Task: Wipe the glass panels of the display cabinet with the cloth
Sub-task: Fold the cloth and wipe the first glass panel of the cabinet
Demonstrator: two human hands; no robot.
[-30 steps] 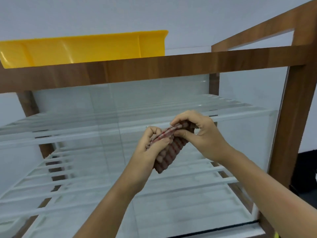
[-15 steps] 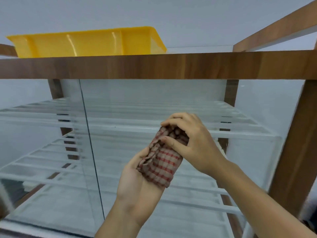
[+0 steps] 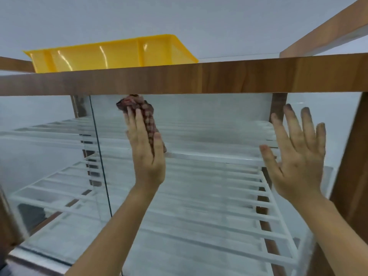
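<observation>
Pressing against the glass panel: one left hand, fingers straight and together, flat over a cloth.

Cloth: dark red checked, bunched lengthwise; lies between the left palm and the glass, its crumpled top end clear of the fingertips and reaching the underside of the wooden top rail.

Right hand: wide, fingers spread and straight, palm toward the glass, holding nothing; well apart from the left hand, at about the same height. Whether it touches the pane cannot be told.

Display cabinet: wooden frame, one post just right of the right hand.

White slatted shelves: behind the glass, beyond and below both hands.

Vertical glass edge: just left of the left hand.

Yellow plastic tray: on the cabinet top, above the left hand.
</observation>
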